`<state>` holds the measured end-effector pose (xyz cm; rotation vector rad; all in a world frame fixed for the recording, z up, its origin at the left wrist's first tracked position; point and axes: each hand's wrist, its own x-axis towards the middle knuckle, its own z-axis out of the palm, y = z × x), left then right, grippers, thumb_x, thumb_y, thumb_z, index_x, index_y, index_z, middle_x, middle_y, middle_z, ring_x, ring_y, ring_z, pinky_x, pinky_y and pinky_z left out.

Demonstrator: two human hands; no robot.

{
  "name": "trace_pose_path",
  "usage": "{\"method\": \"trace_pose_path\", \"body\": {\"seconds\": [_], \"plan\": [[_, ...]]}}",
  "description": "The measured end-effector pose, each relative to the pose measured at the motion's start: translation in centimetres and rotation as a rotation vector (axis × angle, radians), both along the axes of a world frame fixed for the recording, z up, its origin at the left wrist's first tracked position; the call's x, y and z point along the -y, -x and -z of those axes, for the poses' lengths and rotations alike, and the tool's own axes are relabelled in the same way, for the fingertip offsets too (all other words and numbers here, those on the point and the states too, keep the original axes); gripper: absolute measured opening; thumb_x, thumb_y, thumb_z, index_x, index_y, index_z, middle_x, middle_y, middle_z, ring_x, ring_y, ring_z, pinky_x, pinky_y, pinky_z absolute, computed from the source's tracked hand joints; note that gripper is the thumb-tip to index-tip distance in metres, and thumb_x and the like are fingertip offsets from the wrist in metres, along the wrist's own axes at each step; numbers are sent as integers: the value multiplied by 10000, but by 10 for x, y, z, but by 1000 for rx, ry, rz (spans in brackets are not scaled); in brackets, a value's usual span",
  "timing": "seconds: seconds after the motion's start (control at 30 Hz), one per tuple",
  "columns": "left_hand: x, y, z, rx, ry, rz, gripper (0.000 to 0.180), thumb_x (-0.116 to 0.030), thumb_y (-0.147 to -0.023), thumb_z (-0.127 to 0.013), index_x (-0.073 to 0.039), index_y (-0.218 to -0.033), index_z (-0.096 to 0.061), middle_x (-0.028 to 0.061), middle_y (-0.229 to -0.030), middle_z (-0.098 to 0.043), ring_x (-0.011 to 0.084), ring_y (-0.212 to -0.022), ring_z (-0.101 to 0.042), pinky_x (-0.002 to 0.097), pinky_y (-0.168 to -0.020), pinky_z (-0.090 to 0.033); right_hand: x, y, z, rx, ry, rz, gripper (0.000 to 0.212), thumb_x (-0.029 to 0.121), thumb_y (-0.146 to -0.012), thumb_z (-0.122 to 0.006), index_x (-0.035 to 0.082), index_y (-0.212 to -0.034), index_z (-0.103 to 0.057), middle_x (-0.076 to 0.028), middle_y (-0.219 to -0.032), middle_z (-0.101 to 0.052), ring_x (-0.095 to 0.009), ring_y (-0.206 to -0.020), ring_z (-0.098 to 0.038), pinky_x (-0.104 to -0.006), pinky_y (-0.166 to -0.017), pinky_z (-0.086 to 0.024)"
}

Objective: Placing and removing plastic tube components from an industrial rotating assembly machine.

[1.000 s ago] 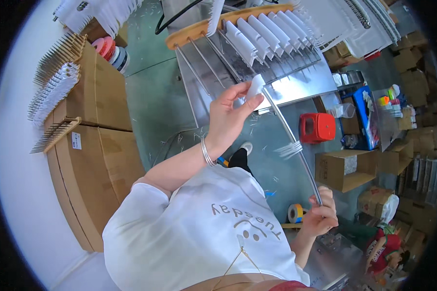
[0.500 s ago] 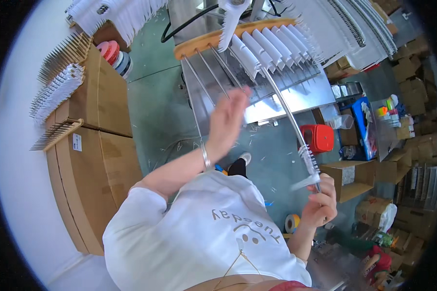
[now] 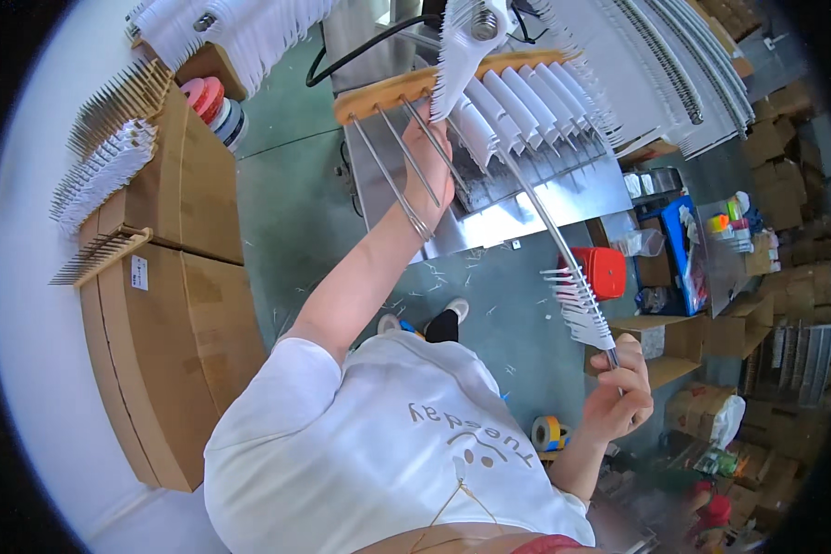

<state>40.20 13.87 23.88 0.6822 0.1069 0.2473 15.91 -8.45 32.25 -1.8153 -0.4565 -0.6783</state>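
Note:
A wooden bar with metal rods sticking out lies over a steel table. Rows of folded white pieces hang on its right-hand rods, while the left ones are bare. My left hand reaches in among the bare rods, its fingers hidden by the bar and a hanging stack of white toothed pieces. Lower right, my right hand is closed round the near end of a long metal rod. Several small white pieces are threaded on that rod just beyond my fingers.
Large cardboard boxes stand at left, carrying racks of metal pins. A red stool and a blue crate are at right. Tape rolls lie near my right forearm. White scraps litter the green floor.
My left hand has moved forward from the bare rods' near ends to beneath the wooden bar. The white pieces on the long rod are now fanned out; my right hand still grips its end.

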Motion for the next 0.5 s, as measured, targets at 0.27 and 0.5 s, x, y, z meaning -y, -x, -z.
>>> {"method": "trace_pose_path", "body": {"seconds": [0.27, 0.5], "plan": [[16, 35, 0, -8, -247, 17, 150, -120, -944, -512, -40, -1052, -579, -42, -835, -533, 26, -707, -438, 192, -626, -371, -26, -27, 1, -13, 46, 72, 521, 385, -986, -371, -2, -692, -559, -113, -734, -549, -220, -719, -472, -380, -696, -351], [49, 109, -10, 251, -642, 57, 139, -106, -917, -534, -50, -1018, -612, 43, -891, -586, 161, -815, -502, 274, -775, -406, -3, -21, 5, 25, 4, 22, 574, 460, -972, -347, 15, -674, -555, -78, -714, -505, -208, -695, -419, -367, -677, -336]]}}
